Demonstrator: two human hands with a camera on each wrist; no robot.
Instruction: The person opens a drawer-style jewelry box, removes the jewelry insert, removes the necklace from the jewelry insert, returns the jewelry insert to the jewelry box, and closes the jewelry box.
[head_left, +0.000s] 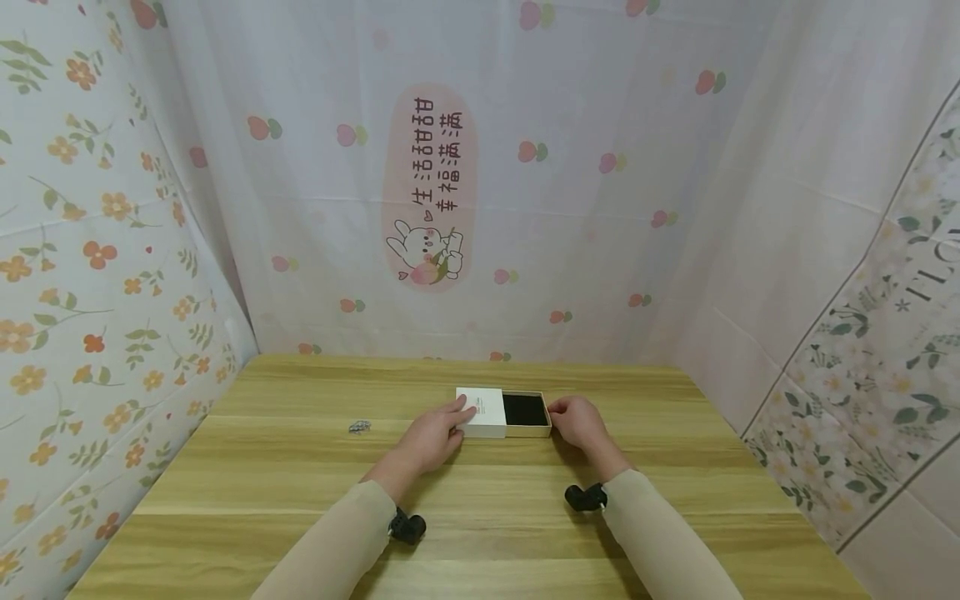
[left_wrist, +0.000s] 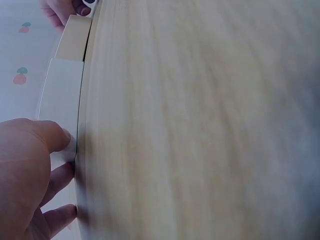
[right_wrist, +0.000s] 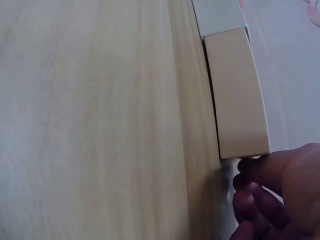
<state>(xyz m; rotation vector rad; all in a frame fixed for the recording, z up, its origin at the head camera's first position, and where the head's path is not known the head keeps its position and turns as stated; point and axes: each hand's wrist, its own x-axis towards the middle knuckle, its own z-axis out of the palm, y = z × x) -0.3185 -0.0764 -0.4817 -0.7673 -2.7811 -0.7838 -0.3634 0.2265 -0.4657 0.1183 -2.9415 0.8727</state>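
Note:
A white box sleeve [head_left: 487,402] lies flat on the table, with a tan inner drawer [head_left: 529,432] pulled partly out of its right side. Inside the drawer is a black lining or insert [head_left: 525,409]. My left hand [head_left: 427,437] holds the sleeve from the left, its thumb [left_wrist: 59,137] against the near wall and fingers over the top. At the drawer's right end is my right hand [head_left: 582,423], fingers curled, with thumb and forefinger [right_wrist: 250,170] pinching at the end edge. What exactly lies between those fingertips is hidden.
A small heap of shiny metal pieces [head_left: 359,427] lies on the wooden table [head_left: 300,492] left of the box. Patterned cloth [head_left: 322,208] hangs behind the table and at both sides. Black wrist cameras [head_left: 407,527] sit at both cuffs.

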